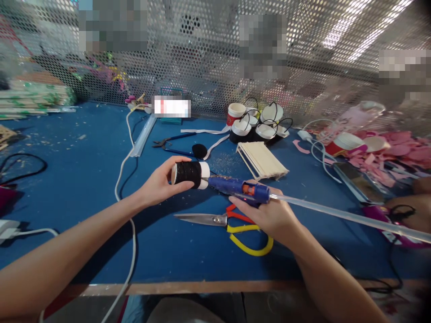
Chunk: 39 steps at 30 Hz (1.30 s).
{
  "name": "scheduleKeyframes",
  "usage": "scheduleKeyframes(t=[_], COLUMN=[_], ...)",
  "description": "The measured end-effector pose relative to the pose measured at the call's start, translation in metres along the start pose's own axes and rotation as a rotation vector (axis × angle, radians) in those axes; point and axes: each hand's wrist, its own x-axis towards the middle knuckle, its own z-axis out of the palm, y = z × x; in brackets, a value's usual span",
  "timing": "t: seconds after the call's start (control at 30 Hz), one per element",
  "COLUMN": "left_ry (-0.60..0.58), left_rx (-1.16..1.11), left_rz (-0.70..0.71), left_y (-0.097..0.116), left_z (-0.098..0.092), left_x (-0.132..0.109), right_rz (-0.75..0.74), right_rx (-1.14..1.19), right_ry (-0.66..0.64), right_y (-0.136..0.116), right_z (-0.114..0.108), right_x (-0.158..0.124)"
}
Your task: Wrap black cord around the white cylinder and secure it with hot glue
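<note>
My left hand (164, 179) grips a paper cup (188, 175) lying on its side, its middle wrapped in black material and a white band showing at the right end. In my right hand (269, 215) is a blue glue gun (232, 185), a long clear glue stick (330, 213) running out of its back. The gun's nozzle meets the cup near the white band; whether it touches is hard to tell. Below the gun lie scissors (205, 219) with red and yellow handles, partly under my right hand.
Cups with black cord handles (266, 130) stand at the back. Beside them lies a bundle of cream sticks (262, 159). Blue-handled pliers (168, 143) and a black oval piece (199, 151) are further left. A white cable (121, 175) crosses the table; a phone (358, 181) and pink scraps (380, 154) lie right.
</note>
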Motion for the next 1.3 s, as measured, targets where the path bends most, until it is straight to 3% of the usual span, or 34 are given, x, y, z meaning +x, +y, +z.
scheduleKeyframes(t=[0.2,0.53,0.73,1.03,1.3], left_ry=[0.015,-0.05,-0.082,-0.175,-0.095], left_rx=[0.08,0.212,0.304,0.361,0.323], left_rz=[0.075,0.281,0.378,0.388,0.373], left_y=[0.002,0.005,0.007,0.018,0.01], left_z=[-0.001,-0.004,-0.005,-0.004,-0.003], left_x=[-0.001,0.0,-0.001,-0.005,-0.003], right_rz=[0.025,0.111,0.089,0.05,0.025], right_rx=[0.019,0.103,0.064,0.055,0.066], right_ry=[0.036,0.028,0.038,0.029,0.031], right_y=[-0.001,0.001,0.004,-0.003,-0.009], right_z=[0.0,-0.001,0.0,-0.005,-0.008], right_x=[0.002,0.004,0.007,0.01,0.008])
